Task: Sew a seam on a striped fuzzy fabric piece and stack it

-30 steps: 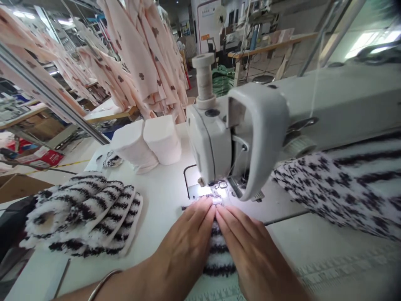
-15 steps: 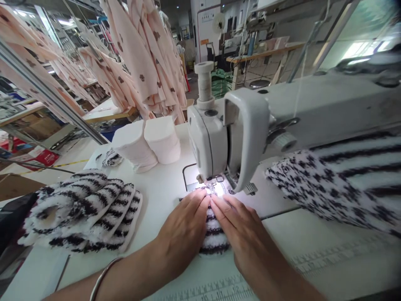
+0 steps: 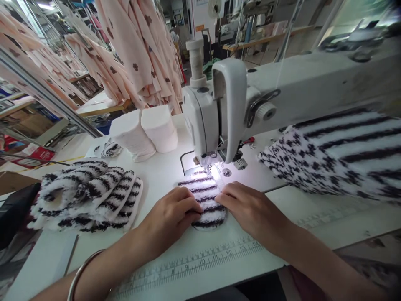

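A small fuzzy black-and-white striped fabric piece (image 3: pixel 208 205) lies flat on the sewing table, its far end under the needle area of a white sewing machine (image 3: pixel 203 121). My left hand (image 3: pixel 175 215) pinches the piece's left edge between thumb and fingers. On the opposite edge, my right hand (image 3: pixel 242 202) has its fingers bent together and touching the fabric; its thumb is hidden. The machine's lamp lights the far end of the piece brightly.
Stacked striped fabric pieces (image 3: pixel 94 196) lie at the left, with two white fabric stacks (image 3: pixel 159 129) behind. A larger striped and spotted fabric (image 3: pixel 332 154) spreads at the right. A printed ruler (image 3: pixel 200 263) runs along the front edge. Pink garments (image 3: pixel 134 54) hang beyond the table.
Both hands have drawn back from the needle area toward the near part of the striped piece and moved apart to its two edges. More of the fabric shows, and the camera view has shifted.
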Available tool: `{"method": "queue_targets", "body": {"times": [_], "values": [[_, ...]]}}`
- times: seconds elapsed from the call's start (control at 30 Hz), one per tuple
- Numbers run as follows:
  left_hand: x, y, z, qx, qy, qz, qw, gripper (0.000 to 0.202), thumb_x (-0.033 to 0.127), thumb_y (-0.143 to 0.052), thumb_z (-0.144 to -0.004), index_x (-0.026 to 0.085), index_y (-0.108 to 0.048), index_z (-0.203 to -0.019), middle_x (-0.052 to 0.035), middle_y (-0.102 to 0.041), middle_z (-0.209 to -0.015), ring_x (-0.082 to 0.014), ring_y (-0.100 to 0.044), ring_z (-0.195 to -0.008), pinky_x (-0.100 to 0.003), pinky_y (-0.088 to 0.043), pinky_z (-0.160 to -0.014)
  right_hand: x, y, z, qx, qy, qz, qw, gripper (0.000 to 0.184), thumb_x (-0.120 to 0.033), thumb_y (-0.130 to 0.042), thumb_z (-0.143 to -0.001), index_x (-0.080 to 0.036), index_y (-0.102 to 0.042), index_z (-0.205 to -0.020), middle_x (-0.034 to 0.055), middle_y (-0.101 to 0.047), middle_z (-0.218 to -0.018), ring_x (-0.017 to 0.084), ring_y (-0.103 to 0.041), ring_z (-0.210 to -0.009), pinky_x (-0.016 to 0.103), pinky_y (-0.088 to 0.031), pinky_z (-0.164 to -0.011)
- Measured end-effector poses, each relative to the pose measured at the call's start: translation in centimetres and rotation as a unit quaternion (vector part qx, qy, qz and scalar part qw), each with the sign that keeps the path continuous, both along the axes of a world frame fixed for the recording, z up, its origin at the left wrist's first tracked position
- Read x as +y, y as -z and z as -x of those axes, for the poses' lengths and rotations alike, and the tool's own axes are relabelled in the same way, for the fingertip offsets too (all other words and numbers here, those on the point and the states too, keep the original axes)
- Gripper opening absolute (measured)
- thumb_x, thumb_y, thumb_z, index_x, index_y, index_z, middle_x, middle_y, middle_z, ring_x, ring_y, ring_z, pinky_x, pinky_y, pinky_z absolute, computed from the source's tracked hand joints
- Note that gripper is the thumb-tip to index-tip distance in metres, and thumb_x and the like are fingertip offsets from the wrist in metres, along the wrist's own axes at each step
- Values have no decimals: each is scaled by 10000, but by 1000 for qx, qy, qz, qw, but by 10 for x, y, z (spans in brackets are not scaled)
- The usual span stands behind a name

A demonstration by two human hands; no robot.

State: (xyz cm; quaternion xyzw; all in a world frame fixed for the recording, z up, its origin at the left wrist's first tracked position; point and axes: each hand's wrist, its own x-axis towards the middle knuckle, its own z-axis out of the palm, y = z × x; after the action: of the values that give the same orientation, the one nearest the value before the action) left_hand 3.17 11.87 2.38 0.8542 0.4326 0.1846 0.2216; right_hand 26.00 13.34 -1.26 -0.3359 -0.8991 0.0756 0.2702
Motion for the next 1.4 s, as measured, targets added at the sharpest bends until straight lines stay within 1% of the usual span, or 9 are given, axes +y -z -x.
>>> {"method": "queue_targets", "body": {"times": [0.17, 0.27, 0.33, 0.47, 0.57, 0.67, 1.03, 1.23, 1.4], "values": [[2, -3, -3, 1, 26, 2, 1000, 97, 97, -522, -886, 153, -597, -861, -39, -571, -871, -144, -539, -778, -292, -482, -680, 3, 2, 0, 5, 12, -1, 1000, 292, 40, -403, -839, -152, -622, -857, 26, -543, -781, 131, -515, -739, 253, -446, -619], [1, -7, -4, 15, 38, -12, 999, 83, 106, -535, -883, 152, -603, -872, -42, -579, -870, -149, -541, -772, -295, -487, -665, -1, -3, -1, 3, 15, 2, 1000, 299, 40, -404, -839, -144, -629, -905, 35, -553, -801, 138, -524, -762, 253, -454, -625], [0, -10, -4, 19, 41, -33, 998, 85, 115, -546, -884, 157, -614, -912, -45, -587, -893, -151, -549, -792, -295, -497, -678, -11, -6, -1, 4, 28, -6, 1000, 341, 56, -388, -834, -126, -630, -990, 59, -573, -867, 152, -535, -826, 276, -472, -694], [-1, -14, -7, 7, 77, -76, 994, 206, 107, -509, -911, 158, -599, -1089, -69, -601, -1087, -155, -559, -1011, -294, -510, -857, -45, -5, 6, -1, 90, -98, 991, 403, 26, -347, -862, -66, -585, -1175, 128, -591, -1094, 232, -511, -1050, 365, -432, -878], [1, -12, -9, 30, 152, -84, 984, 273, 75, -476, -917, 131, -565, -1169, -85, -588, -1214, -164, -494, -1197, -314, -443, -1030, -68, 6, 12, -41, 122, -123, 984, 423, -46, -285, -915, -92, -570, -1224, 112, -576, -1228, 257, -485, -1135, 371, -401, -881], [4, -8, -8, 34, 170, -86, 981, 273, 70, -471, -913, 119, -568, -1163, -101, -590, -1229, -173, -490, -1221, -329, -436, -1051, -76, 16, 18, -43, 153, -117, 980, 430, -74, -257, -932, -104, -585, -1208, 98, -592, -1233, 248, -499, -1135, 361, -396, -861], [27, -5, -2, 19, 147, -75, 986, 263, 106, -463, -924, 142, -557, -1167, -102, -595, -1216, -175, -517, -1195, -338, -472, -1013, -51, 7, 33, -71, 194, -99, 973, 504, 14, -296, -819, -155, -595, -1189, 76, -620, -1188, 232, -525, -1119, 362, -406, -839], [45, 0, 2, 18, 122, -77, 989, 220, 132, -469, -932, 160, -572, -1124, -88, -594, -1211, -168, -535, -1180, -324, -477, -1008, -34, 5, 38, -63, 195, -102, 973, 438, -48, -318, -852, -172, -601, -1162, 82, -618, -1183, 225, -512, -1130, 358, -402, -856], [55, 3, 5, 30, 115, -119, 986, 220, 116, -462, -931, 163, -590, -1103, -83, -629, -1172, -163, -587, -1121, -306, -507, -963, -21, 0, 37, -66, 182, -105, 975, 409, -97, -303, -893, -175, -601, -1162, 81, -618, -1186, 225, -511, -1138, 363, -422, -832]]}}
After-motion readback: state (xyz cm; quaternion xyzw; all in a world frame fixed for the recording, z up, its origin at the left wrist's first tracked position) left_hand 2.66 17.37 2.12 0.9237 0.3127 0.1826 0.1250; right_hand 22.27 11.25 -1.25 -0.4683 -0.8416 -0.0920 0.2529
